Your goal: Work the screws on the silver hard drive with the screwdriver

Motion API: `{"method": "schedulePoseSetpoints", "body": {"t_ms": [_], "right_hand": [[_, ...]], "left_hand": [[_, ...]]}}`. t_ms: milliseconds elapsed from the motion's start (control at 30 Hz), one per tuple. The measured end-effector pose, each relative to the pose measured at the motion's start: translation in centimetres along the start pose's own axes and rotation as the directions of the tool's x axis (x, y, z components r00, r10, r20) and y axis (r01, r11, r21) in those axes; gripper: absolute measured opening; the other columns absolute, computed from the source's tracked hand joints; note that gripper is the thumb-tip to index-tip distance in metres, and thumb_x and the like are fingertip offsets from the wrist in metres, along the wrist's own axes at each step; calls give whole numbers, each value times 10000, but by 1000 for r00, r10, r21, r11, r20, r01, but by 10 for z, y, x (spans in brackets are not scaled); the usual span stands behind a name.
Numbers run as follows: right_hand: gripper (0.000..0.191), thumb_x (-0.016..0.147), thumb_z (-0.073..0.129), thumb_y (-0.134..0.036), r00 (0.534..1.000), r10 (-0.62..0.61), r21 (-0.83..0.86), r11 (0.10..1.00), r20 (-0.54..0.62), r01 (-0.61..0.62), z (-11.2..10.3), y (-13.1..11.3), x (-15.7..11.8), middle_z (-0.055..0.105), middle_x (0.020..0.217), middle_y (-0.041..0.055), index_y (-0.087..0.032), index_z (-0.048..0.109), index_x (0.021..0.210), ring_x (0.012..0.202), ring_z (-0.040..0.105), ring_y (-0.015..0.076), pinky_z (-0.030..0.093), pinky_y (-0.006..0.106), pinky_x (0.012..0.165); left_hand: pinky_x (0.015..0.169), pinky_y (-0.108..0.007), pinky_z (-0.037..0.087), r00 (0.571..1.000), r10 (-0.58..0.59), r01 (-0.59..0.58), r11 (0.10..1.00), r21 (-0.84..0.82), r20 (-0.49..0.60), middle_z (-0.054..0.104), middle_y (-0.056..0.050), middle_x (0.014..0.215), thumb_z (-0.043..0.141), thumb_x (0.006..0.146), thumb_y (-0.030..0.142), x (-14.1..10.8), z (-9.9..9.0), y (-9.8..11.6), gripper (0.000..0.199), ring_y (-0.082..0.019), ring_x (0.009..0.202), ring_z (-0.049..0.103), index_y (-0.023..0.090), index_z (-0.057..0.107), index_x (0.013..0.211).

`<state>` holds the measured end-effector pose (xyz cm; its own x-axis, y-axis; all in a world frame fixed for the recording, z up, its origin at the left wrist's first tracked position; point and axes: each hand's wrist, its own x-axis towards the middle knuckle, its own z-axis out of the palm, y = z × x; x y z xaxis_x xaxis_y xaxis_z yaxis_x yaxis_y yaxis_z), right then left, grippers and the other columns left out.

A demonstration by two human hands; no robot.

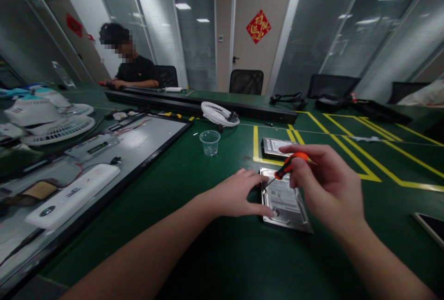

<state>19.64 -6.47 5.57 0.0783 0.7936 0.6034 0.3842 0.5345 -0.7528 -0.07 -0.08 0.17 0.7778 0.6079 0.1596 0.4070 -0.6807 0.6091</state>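
Orange-black screwdriver (287, 166) pinched in right grip (328, 184) — left grip (239, 193) spread on hard drive (293, 219) — label (282, 196) unreadable.

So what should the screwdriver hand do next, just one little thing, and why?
I'd probably have the right hand tip the screwdriver more upright. It leans at a slant, with its tip down by the left edge of the near drive, and the left hand has fingers on that drive. I can't tell whether the tip sits in a screw.
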Motion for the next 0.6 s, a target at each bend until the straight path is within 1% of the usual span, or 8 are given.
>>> {"method": "schedulePoseSetpoints", "body": {"t_ms": [67, 133, 200, 267, 333, 400, 500, 600], "right_hand": [[160, 939, 734, -289, 1000, 0, -6, 1000, -31, 0, 1, 0, 0, 743, 1072, 61, -238, 680, 1081, 626, 645, 120, 528, 263, 510], [217, 907, 769, -261, 999, -21, 5, 1000, -28, 21, 0, 2, -1, 748, 1027, 46, -248, 657, 1093, 634, 656, 129, 532, 259, 501], [242, 928, 742, -259, 999, -44, 0, 999, 9, 44, -1, 5, -1, 746, 1024, 41, -259, 658, 1156, 644, 662, 132, 541, 263, 512], [217, 990, 662, -287, 997, -54, -11, 998, 51, 55, -4, 8, -1, 745, 1062, 48, -269, 677, 1205, 652, 655, 126, 546, 274, 542], [228, 1047, 565, -321, 996, -44, 2, 999, 78, 44, -5, 9, -1, 743, 1097, 53, -281, 695, 1230, 654, 645, 121, 549, 294, 580], [264, 1069, 515, -332, 996, -31, 39, 999, 86, 28, -5, 8, -1, 738, 1129, 52, -292, 693, 1260, 652, 634, 119, 552, 311, 611], [263, 1065, 523, -323, 997, -19, 60, 998, 77, 14, -4, 6, -1, 732, 1143, 55, -283, 685, 1268, 646, 628, 117, 550, 308, 606], [203, 1027, 598, -320, 999, -11, 36, 999, 39, 10, -2, 3, 0, 724, 1142, 72, -246, 681, 1196, 625, 626, 117, 543, 296, 556]], "left_hand": [[1055, -502, 462, 1000, 0, 0, 1000, -5, -2, 619, -144, 1404, 772, 783, 714, 0, -1, 1, 861, -365, 1275, 544, 244, 569, 1476], [1049, -503, 465, 1000, -3, 3, 1000, -10, -7, 626, -143, 1393, 776, 779, 713, 0, -1, 1, 862, -364, 1265, 549, 245, 572, 1474], [1041, -505, 468, 1000, -7, 7, 1000, -13, -7, 627, -145, 1390, 775, 778, 717, 0, -1, 0, 874, -364, 1259, 550, 246, 563, 1483], [1041, -508, 466, 1000, -4, 4, 1000, -15, -7, 624, -146, 1394, 773, 778, 719, 0, 0, -1, 874, -366, 1261, 548, 248, 562, 1483], [1053, -513, 458, 1000, 3, -3, 1000, -15, -10, 617, -145, 1405, 777, 776, 717, 0, 1, -2, 853, -369, 1275, 540, 250, 580, 1463], [1064, -514, 451, 1000, 8, -8, 1000, -13, -17, 610, -145, 1417, 782, 773, 713, 0, 1, -3, 834, -369, 1288, 534, 250, 596, 1442], [1063, -506, 455, 1000, 8, -8, 1000, -11, -19, 608, -148, 1423, 781, 775, 713, -1, 1, -2, 837, -365, 1289, 535, 239, 596, 1440], [1061, -497, 460, 1000, 4, -4, 1000, -12, -11, 613, -147, 1412, 777, 782, 710, 0, 0, 0, 855, -360, 1281, 542, 237, 577, 1465]]}}
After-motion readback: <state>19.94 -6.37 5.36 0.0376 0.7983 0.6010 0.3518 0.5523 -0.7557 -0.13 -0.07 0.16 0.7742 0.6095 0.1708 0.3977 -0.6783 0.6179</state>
